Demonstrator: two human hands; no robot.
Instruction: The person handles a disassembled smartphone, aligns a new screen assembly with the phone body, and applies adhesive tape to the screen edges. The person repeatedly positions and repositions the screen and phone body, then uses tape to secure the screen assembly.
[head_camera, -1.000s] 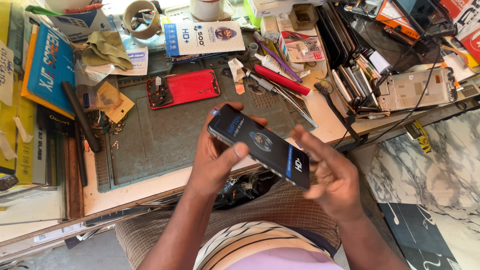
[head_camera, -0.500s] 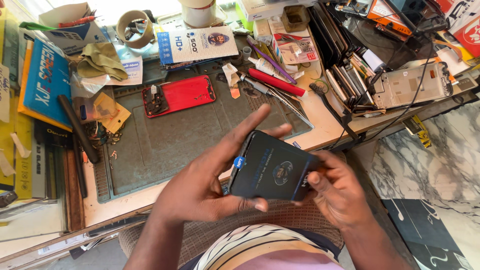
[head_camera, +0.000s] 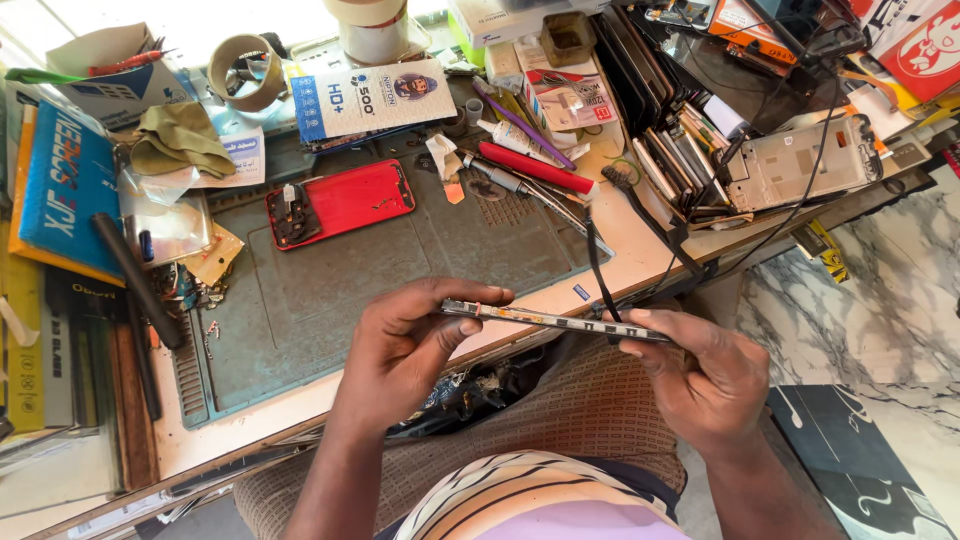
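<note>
Both my hands hold a thin phone (head_camera: 555, 320) edge-on above my lap, in front of the bench edge. My left hand (head_camera: 410, 345) grips its left end with thumb and fingers. My right hand (head_camera: 705, 375) pinches its right end from below. Only the phone's narrow side frame shows; its screen and back are hidden. A red phone back cover (head_camera: 345, 202) lies on the grey-green work mat (head_camera: 330, 300) further from me.
The bench is crowded: tape rolls (head_camera: 245, 70), a blue and white box (head_camera: 375, 98), a red-handled tool (head_camera: 535, 167), tweezers, a stack of screens (head_camera: 660, 150), a bare phone frame (head_camera: 800, 165) and booklets on the left. Marble floor lies to the right.
The phone has turned from lying flat with its dark face up to edge-on. My hands have spread apart to its two ends, slightly lower in view.
</note>
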